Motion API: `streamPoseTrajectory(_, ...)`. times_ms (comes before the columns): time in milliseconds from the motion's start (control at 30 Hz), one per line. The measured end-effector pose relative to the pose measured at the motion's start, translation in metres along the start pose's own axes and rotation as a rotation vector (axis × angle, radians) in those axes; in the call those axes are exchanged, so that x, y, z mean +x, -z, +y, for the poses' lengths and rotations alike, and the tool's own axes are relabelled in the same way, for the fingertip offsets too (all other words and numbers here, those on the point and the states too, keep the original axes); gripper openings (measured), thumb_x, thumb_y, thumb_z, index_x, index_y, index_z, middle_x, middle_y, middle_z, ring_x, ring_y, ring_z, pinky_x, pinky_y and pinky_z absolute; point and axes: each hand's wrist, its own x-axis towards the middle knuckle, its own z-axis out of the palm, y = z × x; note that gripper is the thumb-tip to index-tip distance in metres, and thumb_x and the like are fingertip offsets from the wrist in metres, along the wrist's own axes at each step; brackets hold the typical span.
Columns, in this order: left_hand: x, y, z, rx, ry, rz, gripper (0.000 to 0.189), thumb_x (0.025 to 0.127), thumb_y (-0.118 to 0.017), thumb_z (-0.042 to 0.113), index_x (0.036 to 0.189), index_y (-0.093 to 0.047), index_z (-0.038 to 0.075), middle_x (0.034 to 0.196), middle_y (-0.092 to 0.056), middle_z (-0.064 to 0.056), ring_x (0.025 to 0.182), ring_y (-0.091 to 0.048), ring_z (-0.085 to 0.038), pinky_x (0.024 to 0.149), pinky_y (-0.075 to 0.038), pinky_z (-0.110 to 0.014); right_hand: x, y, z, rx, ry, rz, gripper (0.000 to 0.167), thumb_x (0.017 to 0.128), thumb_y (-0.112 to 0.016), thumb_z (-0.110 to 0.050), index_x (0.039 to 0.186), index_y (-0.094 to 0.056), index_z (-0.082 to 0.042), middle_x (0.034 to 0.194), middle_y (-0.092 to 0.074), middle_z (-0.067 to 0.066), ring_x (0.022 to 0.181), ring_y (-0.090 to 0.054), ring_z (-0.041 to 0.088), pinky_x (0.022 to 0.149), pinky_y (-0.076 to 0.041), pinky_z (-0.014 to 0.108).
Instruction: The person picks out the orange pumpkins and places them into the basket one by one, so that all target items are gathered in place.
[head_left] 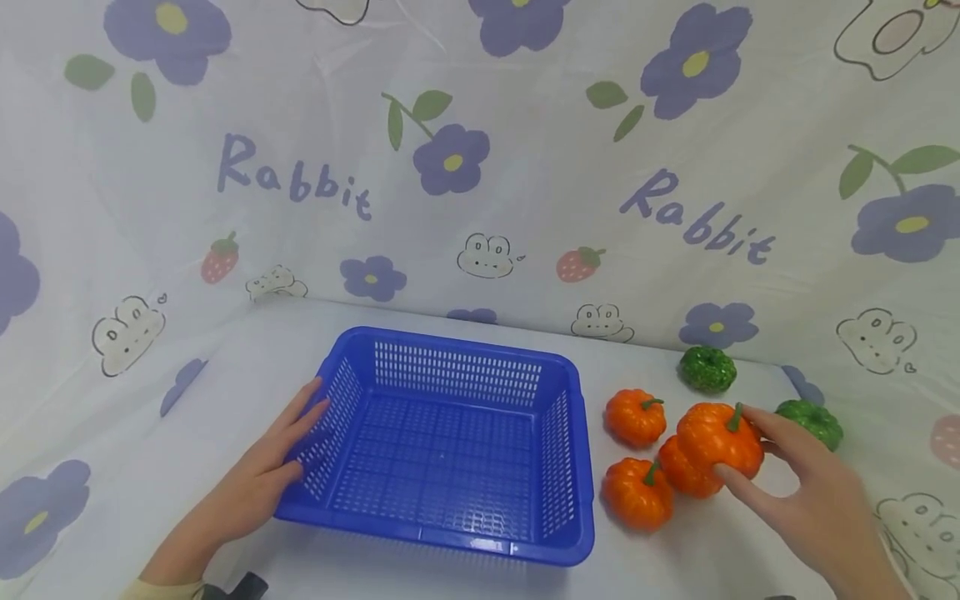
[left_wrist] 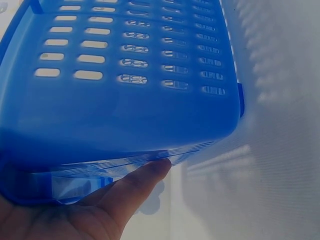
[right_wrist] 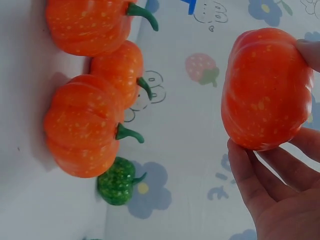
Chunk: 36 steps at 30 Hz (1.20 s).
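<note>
Right fingers (right_wrist: 245, 172) grip a pumpkin (head_left: 708, 437) near three others (head_left: 630, 421) and green pumpkins (head_left: 707, 371); left fingers (head_left: 297, 406), apart, touch the basket (head_left: 453, 350).

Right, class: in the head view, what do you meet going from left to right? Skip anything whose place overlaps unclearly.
Left hand → blue basket → nearest orange pumpkin → held orange pumpkin → right hand.

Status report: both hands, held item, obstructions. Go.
Right hand holding orange pumpkin, raised. Left hand touching blue basket. Other orange pumpkins standing between held one and basket.
</note>
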Motion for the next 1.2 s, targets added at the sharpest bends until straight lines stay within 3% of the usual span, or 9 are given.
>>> streamPoseTrajectory(33, 0.0, 0.0, 0.0, 0.0, 0.005, -0.002, 0.079, 0.089, -0.045, -0.019, 0.166, -0.031, -0.009, 0.178, -0.009, -0.025, 0.162, -0.002, 0.0, 0.12, -0.009, -0.009, 0.001, 0.0, -0.001, 0.003, 0.007, 0.004, 0.079, 0.086, -0.094, -0.036, 0.149, -0.061, -0.001, 0.135, -0.068, 0.023, 0.113, -0.065, 0.042, 0.081, -0.035, 0.004)
streamPoseTrajectory(467, 0.0, 0.0, 0.0, -0.03, 0.031, -0.011, 0.079, 0.091, -0.044, -0.018, 0.167, -0.03, -0.006, 0.179, -0.008, -0.025, 0.163, -0.001, -0.002, 0.12, -0.009, -0.008, 0.018, 0.0, -0.021, 0.066, 0.073, 0.007, 0.079, 0.085, -0.096, -0.026, 0.151, -0.06, -0.002, 0.14, -0.067, 0.022, 0.119, -0.064, 0.044, 0.089, -0.026, -0.003)
streamPoseTrajectory(867, 0.003, -0.001, -0.001, -0.011, -0.003, 0.003, 0.078, 0.091, -0.045, -0.018, 0.166, -0.032, -0.006, 0.178, -0.01, -0.025, 0.162, -0.002, 0.0, 0.12, -0.009, -0.008, 0.026, -0.005, -0.035, 0.139, 0.137, 0.016, 0.076, 0.085, -0.095, -0.02, 0.151, -0.061, -0.003, 0.138, -0.067, 0.018, 0.118, -0.064, 0.039, 0.093, -0.03, -0.003)
streamPoseTrajectory(1067, 0.001, -0.001, 0.003, -0.004, 0.048, -0.005, 0.077, 0.092, -0.044, -0.018, 0.167, -0.031, -0.007, 0.179, -0.008, -0.022, 0.164, -0.001, -0.008, 0.119, -0.008, -0.007, 0.032, -0.005, -0.041, 0.149, 0.179, 0.021, 0.076, 0.085, -0.096, -0.021, 0.151, -0.062, -0.007, 0.137, -0.069, 0.014, 0.117, -0.065, 0.036, 0.094, -0.032, -0.002)
streamPoseTrajectory(1200, 0.0, 0.0, 0.003, -0.008, 0.043, -0.005, 0.077, 0.091, -0.045, -0.018, 0.166, -0.031, -0.008, 0.179, -0.008, -0.023, 0.164, -0.001, -0.006, 0.118, -0.009, -0.007, 0.036, -0.006, -0.044, 0.159, 0.232, 0.046, 0.077, 0.081, -0.098, -0.017, 0.149, -0.064, -0.006, 0.134, -0.071, 0.011, 0.114, -0.066, 0.031, 0.096, -0.036, 0.0)
